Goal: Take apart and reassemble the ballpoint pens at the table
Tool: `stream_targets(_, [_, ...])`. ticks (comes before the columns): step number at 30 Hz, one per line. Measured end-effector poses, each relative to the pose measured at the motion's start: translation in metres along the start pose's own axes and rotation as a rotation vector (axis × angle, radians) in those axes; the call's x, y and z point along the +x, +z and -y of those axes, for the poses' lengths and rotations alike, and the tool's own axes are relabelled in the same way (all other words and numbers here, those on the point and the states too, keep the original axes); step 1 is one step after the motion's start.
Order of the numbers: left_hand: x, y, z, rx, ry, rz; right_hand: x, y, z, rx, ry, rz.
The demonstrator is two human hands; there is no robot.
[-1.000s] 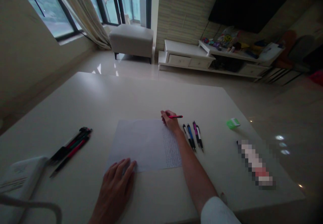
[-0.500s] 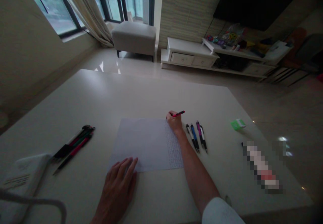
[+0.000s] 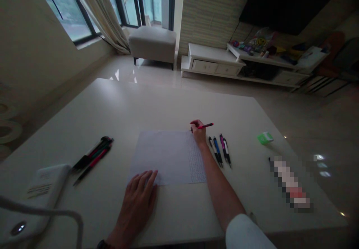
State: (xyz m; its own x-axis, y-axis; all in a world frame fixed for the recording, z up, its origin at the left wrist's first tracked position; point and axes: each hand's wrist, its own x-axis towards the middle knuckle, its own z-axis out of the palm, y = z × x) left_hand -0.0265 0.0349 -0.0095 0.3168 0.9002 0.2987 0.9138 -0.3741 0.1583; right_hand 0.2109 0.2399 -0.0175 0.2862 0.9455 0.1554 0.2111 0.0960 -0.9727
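Right hand (image 3: 198, 131) grips a red pen (image 3: 204, 126).

You could read no text here: the handwriting (image 3: 196, 163) running in a narrow column down the right side of the sheet of paper (image 3: 161, 157) was too small to make out. The printed lines on the white plastic case (image 3: 39, 191) were also too small, the pink pen (image 3: 204, 126) in your right hand (image 3: 198, 132) and the row of pens (image 3: 219, 151) showed nothing legible, and the long object (image 3: 288, 181) was pixelated
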Motion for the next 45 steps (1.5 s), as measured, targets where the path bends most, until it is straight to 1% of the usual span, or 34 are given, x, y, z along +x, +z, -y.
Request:
stream_targets(2, [0.0,-0.001,-0.001,-0.007,-0.009,0.001,-0.01,-0.007,0.011,0.036,0.017,-0.055])
stream_targets(3, [0.001,-0.001,-0.002,-0.013,-0.015,0.0,-0.016,-0.013,0.017,0.031,0.014,-0.062])
stream_targets(4, [0.001,-0.002,-0.003,-0.019,-0.02,-0.001,-0.023,-0.02,0.022,0.012,0.004,-0.049])
stream_targets(6, [0.001,-0.003,-0.003,-0.033,-0.028,-0.01,-0.039,-0.041,0.029,-0.067,-0.028,0.025])
stream_targets(8, [0.001,-0.003,-0.003,-0.045,-0.029,-0.017,-0.052,-0.066,0.032,-0.207,-0.064,0.088])
stream_targets(9, [0.002,-0.004,-0.003,-0.05,-0.029,-0.019,-0.057,-0.079,0.031,-0.298,-0.081,0.096])
stream_targets(11, [0.002,-0.004,-0.002,-0.059,-0.026,-0.021,-0.064,-0.103,0.029,-0.508,-0.112,0.061])
stream_targets(13, [0.001,-0.003,-0.003,-0.069,-0.018,-0.028,-0.068,-0.123,0.026,-0.735,-0.078,0.058])
stream_targets(15, [-0.001,-0.002,-0.006,-0.08,-0.006,-0.043,-0.071,-0.135,0.025,-0.925,0.0,0.099])
stream_targets(17, [-0.004,-0.003,-0.01,-0.092,-0.003,-0.058,-0.077,-0.141,0.026,-1.023,0.026,0.102])
stream_targets(18, [-0.004,-0.005,-0.011,-0.095,-0.012,-0.069,-0.083,-0.143,0.027,-1.035,0.012,0.077])
stream_targets(20, [-0.004,-0.013,-0.007,-0.101,-0.039,-0.072,-0.102,-0.148,0.028,-1.002,-0.044,-0.014])
stream_targets(21, [-0.002,-0.02,-0.001,-0.101,-0.072,-0.078,-0.116,-0.152,0.028,-0.956,-0.076,-0.057])
stream_targets(23, [0.003,-0.037,0.02,-0.076,-0.175,-0.101,-0.152,-0.161,0.025,-0.834,-0.142,-0.13])
stream_targets(25, [0.007,-0.055,0.05,-0.003,-0.332,-0.148,-0.196,-0.173,0.02,-0.712,-0.164,-0.165])
stream_targets(26, [0.008,-0.062,0.066,0.04,-0.408,-0.151,-0.219,-0.178,0.017,-0.67,-0.157,-0.169])
stream_targets(27, [0.008,-0.068,0.082,0.082,-0.472,-0.127,-0.242,-0.183,0.015,-0.633,-0.142,-0.178])
stream_targets(29, [0.006,-0.074,0.107,0.136,-0.586,-0.029,-0.283,-0.191,0.01,-0.566,-0.111,-0.183])
stream_targets(30, [0.004,-0.074,0.116,0.151,-0.624,0.001,-0.3,-0.194,0.009,-0.545,-0.108,-0.192])
stream_targets(32, [0.0,-0.072,0.127,0.163,-0.671,0.053,-0.326,-0.198,0.007,-0.529,-0.087,-0.204])
stream_targets(33, [0.0,-0.071,0.129,0.155,-0.688,0.068,-0.336,-0.199,0.008,-0.526,-0.073,-0.212])
stream_targets(35, [0.001,-0.071,0.127,0.071,-0.713,0.071,-0.348,-0.197,0.012,-0.512,-0.04,-0.229])
stream_targets(37, [0.004,-0.071,0.118,-0.04,-0.729,0.05,-0.352,-0.187,0.021,-0.463,-0.01,-0.224])
stream_targets(38, [0.006,-0.071,0.109,-0.14,-0.736,0.038,-0.352,-0.179,0.027,-0.423,0.006,-0.203])
stream_targets(39, [0.007,-0.071,0.097,-0.247,-0.735,0.033,-0.351,-0.167,0.034,-0.373,0.027,-0.171])
stream_targets(40, [0.007,-0.07,0.082,-0.448,-0.742,0.026,-0.348,-0.153,0.042,-0.318,0.051,-0.123])
stream_targets(42, [0.004,-0.067,0.043,-0.969,-0.696,0.018,-0.339,-0.12,0.06,-0.192,0.125,0.007])
stream_targets(43, [0.0,-0.066,0.022,-1.167,-0.664,0.009,-0.333,-0.103,0.069,-0.121,0.186,0.061])
stream_targets(44, [-0.005,-0.065,0.0,-1.311,-0.641,0.004,-0.326,-0.086,0.078,-0.041,0.252,0.106])
stream_targets(45, [-0.01,-0.065,-0.021,-1.407,-0.633,0.001,-0.319,-0.071,0.085,0.048,0.328,0.16])
